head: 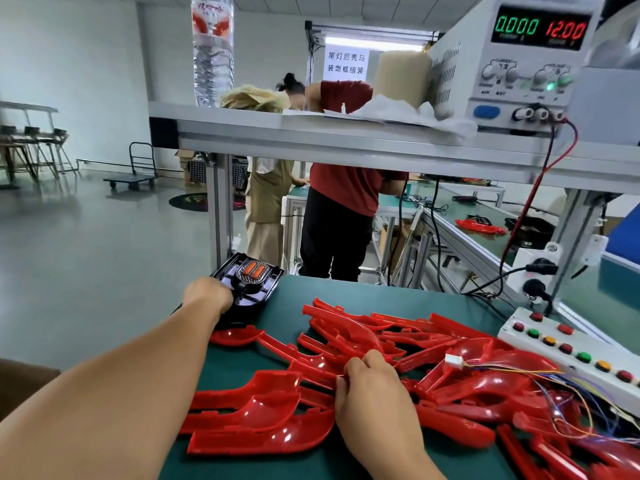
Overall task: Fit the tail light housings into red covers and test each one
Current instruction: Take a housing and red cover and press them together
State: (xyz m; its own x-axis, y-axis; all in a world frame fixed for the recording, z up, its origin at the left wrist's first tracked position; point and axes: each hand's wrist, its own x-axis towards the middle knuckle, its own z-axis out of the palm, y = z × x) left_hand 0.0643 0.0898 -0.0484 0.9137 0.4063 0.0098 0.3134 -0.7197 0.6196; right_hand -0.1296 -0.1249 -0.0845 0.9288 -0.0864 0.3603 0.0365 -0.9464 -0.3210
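Many covers (349,336): likely light, slick, thin shells, heaped around your right hand (369,384); take them by the rims.
Right hand: pinching one cover's edge.
Housing (254,284): black, looks stiff; your left hand (207,295) grips its near edge.

Bright even light, wide-angle edge distortion, slight softness

Worktop (381,292): plain dark green. Covers (263,410): glossy, uniform red, with bright highlights. Tail light housing (249,289): black shell; two orange-red bars in a silvery surround that appears finely patterned, though the view is soft. Power supply (512,95): pale grey case, green and red lit digits, one blue button, a green lamp. Button box (554,353): white, with round red, green and amber buttons. Wire bundle (568,386): thin blue, yellow and purple strands.
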